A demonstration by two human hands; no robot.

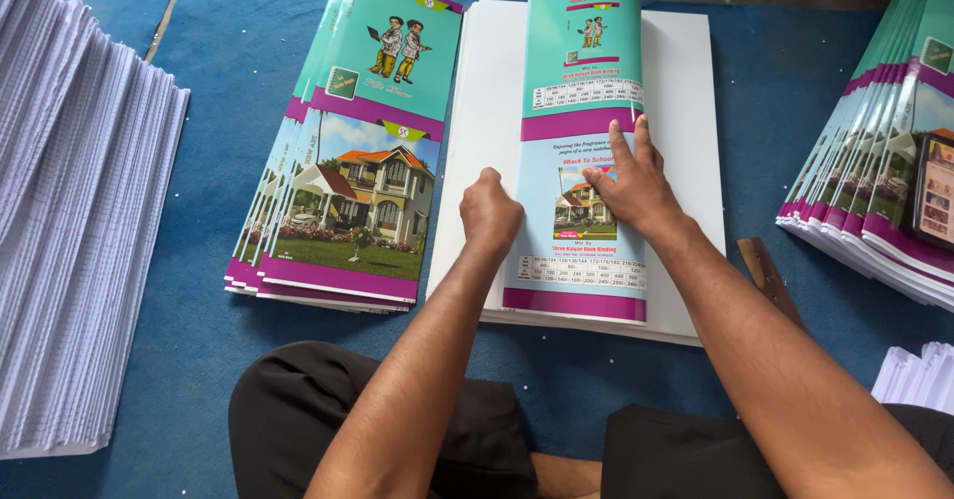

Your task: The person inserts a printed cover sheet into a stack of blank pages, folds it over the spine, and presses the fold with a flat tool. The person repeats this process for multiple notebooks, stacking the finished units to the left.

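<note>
We press a folded teal-and-purple printed cover sheet (579, 141) onto the white paper stack (686, 111), left hand (490, 213) fisted on its fold, right hand (633, 186) flat, fingers together; creasing looks unfinished and calls for firm, even pressure.

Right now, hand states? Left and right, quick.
Left hand: closed in a fist, pressing the left edge of the folded cover sheet.
Right hand: open, fingers flat on the same sheet, gripping nothing.
</note>
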